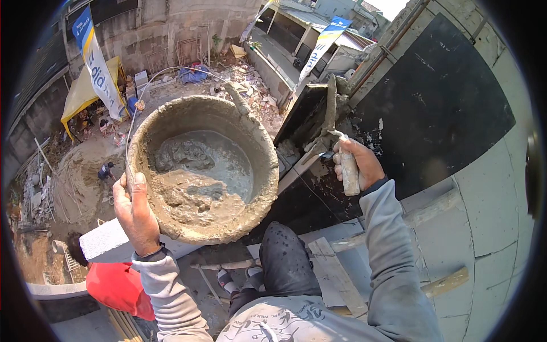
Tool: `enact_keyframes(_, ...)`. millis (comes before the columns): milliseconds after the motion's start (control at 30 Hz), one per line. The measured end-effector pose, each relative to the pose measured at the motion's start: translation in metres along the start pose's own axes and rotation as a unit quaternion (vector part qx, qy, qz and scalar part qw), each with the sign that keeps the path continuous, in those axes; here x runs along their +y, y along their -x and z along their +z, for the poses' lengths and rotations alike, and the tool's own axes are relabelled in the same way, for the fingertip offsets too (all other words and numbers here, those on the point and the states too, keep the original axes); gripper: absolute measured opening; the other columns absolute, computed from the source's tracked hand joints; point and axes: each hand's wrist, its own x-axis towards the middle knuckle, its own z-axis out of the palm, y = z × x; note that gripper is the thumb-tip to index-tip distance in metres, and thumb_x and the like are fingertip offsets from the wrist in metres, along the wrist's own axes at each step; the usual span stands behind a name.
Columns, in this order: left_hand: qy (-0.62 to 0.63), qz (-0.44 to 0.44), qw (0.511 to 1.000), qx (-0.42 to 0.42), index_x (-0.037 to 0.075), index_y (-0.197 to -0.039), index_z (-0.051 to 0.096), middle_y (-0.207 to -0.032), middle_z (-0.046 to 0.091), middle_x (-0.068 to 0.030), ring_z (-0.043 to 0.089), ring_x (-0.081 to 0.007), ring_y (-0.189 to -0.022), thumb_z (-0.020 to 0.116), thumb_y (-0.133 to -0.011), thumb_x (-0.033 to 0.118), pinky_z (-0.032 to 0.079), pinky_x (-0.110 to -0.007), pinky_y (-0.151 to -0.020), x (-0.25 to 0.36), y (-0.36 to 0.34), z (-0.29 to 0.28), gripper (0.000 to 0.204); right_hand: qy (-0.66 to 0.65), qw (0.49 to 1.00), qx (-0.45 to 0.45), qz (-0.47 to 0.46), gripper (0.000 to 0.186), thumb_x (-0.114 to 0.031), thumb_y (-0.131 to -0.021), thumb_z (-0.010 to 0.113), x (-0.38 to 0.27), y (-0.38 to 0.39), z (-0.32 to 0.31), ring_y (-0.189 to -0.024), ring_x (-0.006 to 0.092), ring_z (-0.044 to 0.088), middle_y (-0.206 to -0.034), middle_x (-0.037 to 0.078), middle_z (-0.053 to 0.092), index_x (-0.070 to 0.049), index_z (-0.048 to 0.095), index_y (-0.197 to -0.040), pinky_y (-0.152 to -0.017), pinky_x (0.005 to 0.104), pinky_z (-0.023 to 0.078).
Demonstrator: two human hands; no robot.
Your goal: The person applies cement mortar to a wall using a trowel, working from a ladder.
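Left fingers [121, 196] clamp a bucket [216, 231], probably keeping the wet mortar [199, 196] just right of them level; right fingers [348, 146] wrap around a trowel handle [350, 178].

The bare left hand [137, 216] sits between 8 and 9 o'clock, thumb toward 12, fingers bent; the left forearm in a grey fabric sleeve [171, 293] enters from 7. The bare right hand [362, 162], at 3 o'clock, is curled tight, the grey-sleeved right forearm [390, 245] entering from 5.
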Motion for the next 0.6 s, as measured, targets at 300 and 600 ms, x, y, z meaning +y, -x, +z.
enact_keyframes(300,0.013,-0.016,1.000,0.000,-0.004,-0.120,0.054,-0.110,0.062,-0.0085,0.056,-0.0125,-0.098,0.059,-0.099,0.023,0.044,-0.027,-0.090,0.002,0.000,-0.003,0.034,-0.057,0.997,0.021,-0.046,0.024,-0.032,-0.093,0.057,0.016,-0.035,0.004,-0.056,0.0186,0.059,-0.075,0.006,0.057,-0.007,0.055,-0.096,-0.050,0.0335,0.052)
enact_keyframes(600,0.011,-0.009,1.000,0.005,-0.005,-0.118,0.055,-0.107,0.062,-0.0086,0.056,-0.0124,-0.095,0.060,-0.098,0.023,0.044,-0.027,-0.088,0.001,-0.001,-0.006,0.035,0.019,0.995,0.033,-0.091,0.027,-0.033,-0.092,0.060,0.004,-0.003,0.036,-0.053,0.0164,0.058,-0.072,0.005,0.057,-0.007,0.055,-0.097,-0.047,0.0305,0.050)
